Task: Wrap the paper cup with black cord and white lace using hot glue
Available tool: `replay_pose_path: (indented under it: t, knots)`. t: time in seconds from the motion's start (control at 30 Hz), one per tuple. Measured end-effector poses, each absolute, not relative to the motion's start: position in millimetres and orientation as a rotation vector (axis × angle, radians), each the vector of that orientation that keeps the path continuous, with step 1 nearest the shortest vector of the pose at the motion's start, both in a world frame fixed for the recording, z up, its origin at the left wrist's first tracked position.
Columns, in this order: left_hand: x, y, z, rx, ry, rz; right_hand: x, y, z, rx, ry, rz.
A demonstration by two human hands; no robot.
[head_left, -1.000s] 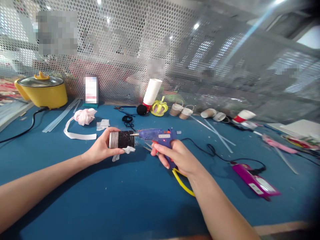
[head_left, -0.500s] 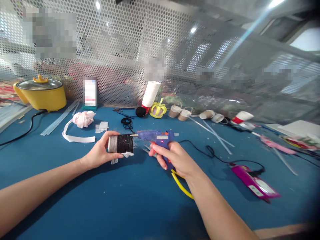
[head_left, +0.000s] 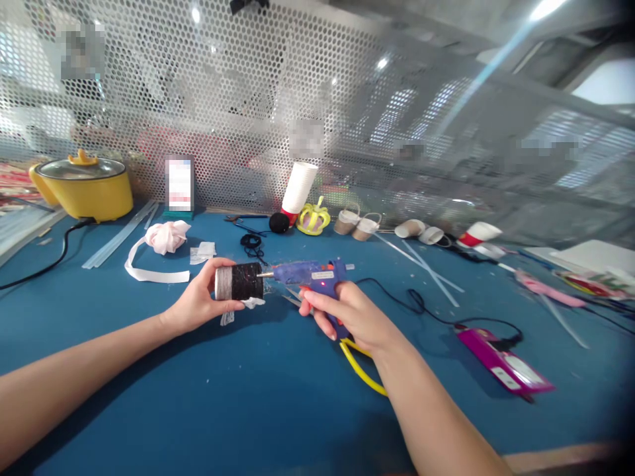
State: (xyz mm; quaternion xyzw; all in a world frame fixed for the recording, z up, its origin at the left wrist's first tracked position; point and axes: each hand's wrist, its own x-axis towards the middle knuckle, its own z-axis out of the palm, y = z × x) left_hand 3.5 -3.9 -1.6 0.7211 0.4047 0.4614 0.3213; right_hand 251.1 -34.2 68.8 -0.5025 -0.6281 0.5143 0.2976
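Observation:
My left hand (head_left: 198,303) is closed around a small cylinder (head_left: 240,281) with a dark glittery wrap and a grey end, held on its side above the blue table (head_left: 198,396). A scrap of white lace (head_left: 251,305) hangs under it. My right hand (head_left: 347,314) grips a blue hot glue gun (head_left: 310,272), a finger on its red trigger. The gun's metal nozzle touches the cylinder's right end. A black cord runs from the gun to the right.
A yellow pot (head_left: 84,185) stands at the back left beside clear glue sticks (head_left: 119,233). A pink fabric with white ribbon (head_left: 161,241), a stack of white cups (head_left: 297,188), small paper cups (head_left: 357,223) and a magenta power strip (head_left: 501,367) lie around. Perforated metal screen behind.
Both hands with the cylinder and glue gun have barely shifted; the nozzle stays at the cylinder's right end. The view has moved slightly.

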Motion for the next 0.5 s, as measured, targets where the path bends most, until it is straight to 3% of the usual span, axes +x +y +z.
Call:
replay_pose_path:
  t: [0.5]
  knots:
    - [2.6,-2.7,-3.9,1.969,0.991,1.248,250.6,-32.4,64.5,-1.337,-1.614,1.309]
